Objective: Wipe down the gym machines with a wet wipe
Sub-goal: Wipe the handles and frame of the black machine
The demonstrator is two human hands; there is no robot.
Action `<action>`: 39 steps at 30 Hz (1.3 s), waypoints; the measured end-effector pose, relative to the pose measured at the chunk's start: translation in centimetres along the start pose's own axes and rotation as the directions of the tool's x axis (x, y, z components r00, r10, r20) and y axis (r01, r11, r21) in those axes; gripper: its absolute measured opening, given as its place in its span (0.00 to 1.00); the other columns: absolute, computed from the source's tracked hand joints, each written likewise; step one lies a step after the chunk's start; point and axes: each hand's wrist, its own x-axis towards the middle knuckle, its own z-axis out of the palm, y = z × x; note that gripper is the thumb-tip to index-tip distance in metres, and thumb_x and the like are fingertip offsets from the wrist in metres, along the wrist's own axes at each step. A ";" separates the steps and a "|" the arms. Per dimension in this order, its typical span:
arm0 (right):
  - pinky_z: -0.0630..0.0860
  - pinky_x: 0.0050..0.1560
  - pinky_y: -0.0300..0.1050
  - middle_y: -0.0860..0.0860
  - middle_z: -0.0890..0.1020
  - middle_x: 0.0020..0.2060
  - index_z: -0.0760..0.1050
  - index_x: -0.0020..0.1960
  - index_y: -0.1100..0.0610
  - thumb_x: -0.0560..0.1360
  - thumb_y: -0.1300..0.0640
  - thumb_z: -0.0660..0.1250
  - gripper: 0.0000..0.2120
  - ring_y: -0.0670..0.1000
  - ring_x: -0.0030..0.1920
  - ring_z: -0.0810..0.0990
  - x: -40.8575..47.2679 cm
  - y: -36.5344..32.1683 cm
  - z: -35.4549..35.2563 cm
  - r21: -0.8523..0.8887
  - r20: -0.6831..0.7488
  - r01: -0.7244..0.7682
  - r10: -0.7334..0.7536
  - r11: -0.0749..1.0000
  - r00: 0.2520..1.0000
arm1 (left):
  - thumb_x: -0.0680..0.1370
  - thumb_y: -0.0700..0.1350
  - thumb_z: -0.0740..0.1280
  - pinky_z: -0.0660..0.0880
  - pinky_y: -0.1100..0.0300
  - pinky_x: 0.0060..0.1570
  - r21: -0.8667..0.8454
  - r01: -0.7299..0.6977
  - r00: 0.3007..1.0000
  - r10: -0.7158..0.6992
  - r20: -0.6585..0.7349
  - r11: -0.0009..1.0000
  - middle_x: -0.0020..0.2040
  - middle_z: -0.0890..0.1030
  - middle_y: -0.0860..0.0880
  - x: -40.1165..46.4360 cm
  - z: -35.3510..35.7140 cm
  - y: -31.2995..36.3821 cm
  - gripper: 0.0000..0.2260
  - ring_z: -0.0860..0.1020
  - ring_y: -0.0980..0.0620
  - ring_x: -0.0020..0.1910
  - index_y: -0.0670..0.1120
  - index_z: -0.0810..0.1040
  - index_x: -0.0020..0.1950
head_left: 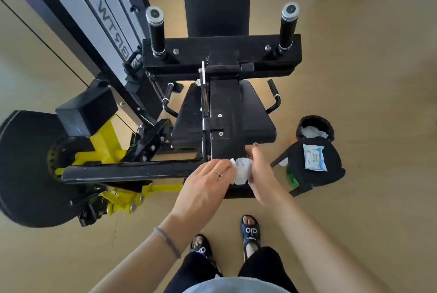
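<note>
Person stands facing a black gym machine [227, 113], seen from above. Both hands meet at the near end of its central black arm, just past the seat pad [255, 113].

Left hand [208, 181]: palm down, ring on one finger, band at the wrist; fingertips pinch the left edge of a crumpled white wet wipe [242, 171]. Right hand [261, 174]: on edge, thumb up against the arm's end, fingers curled round the right side of the wipe. The wipe is bunched between the two hands, at or just above the junction of the central arm and a horizontal black bar [127, 171] that runs off to the left; whether it touches the metal cannot be told.

Two upright black handles with silver caps [155, 30] stand on the far crossbeam. Yellow frame parts [104, 148] show low on the left.

Right of the machine, on the tan floor [366, 80]: a black stool [331, 169] carrying a blue-and-white wipes pack [314, 158]; beyond it, a small black bin [315, 127] with white crumpled material inside.

Dark slides [250, 233] on both feet.
</note>
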 end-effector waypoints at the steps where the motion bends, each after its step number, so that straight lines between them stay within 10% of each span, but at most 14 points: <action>1: 0.76 0.62 0.45 0.51 0.79 0.56 0.73 0.61 0.52 0.80 0.27 0.46 0.33 0.49 0.57 0.80 0.3 0.3 0.3 0.045 0.011 -0.038 0.037 0.998 0.999 | 0.75 0.32 0.68 0.74 0.60 0.57 -0.009 -0.039 0.999 0.038 -0.002 0.999 0.54 0.79 0.49 -0.5 0.2 0.1 0.11 0.78 0.49 0.55 0.43 0.80 0.54; 20: 0.80 0.60 0.60 0.57 0.83 0.59 0.76 0.63 0.51 0.81 0.34 0.54 0.25 0.59 0.57 0.83 -1.7 -1.4 1.6 0.308 -0.011 -0.136 0.146 0.942 0.989 | 0.80 0.36 0.69 0.79 0.54 0.60 0.003 -0.187 0.981 0.187 -0.060 0.982 0.60 0.83 0.45 -1.0 0.6 -0.7 0.08 0.80 0.47 0.60 0.39 0.84 0.58; 39: 0.79 0.59 0.59 0.58 0.83 0.57 0.76 0.63 0.58 0.83 0.34 0.47 0.32 0.59 0.57 0.82 -2.0 -2.5 1.0 0.219 0.009 -0.160 0.162 0.962 0.987 | 0.80 0.38 0.71 0.76 0.52 0.66 -0.005 -0.223 0.973 0.222 -0.061 0.975 0.67 0.80 0.43 -1.0 1.3 -0.8 0.13 0.76 0.47 0.69 0.37 0.81 0.64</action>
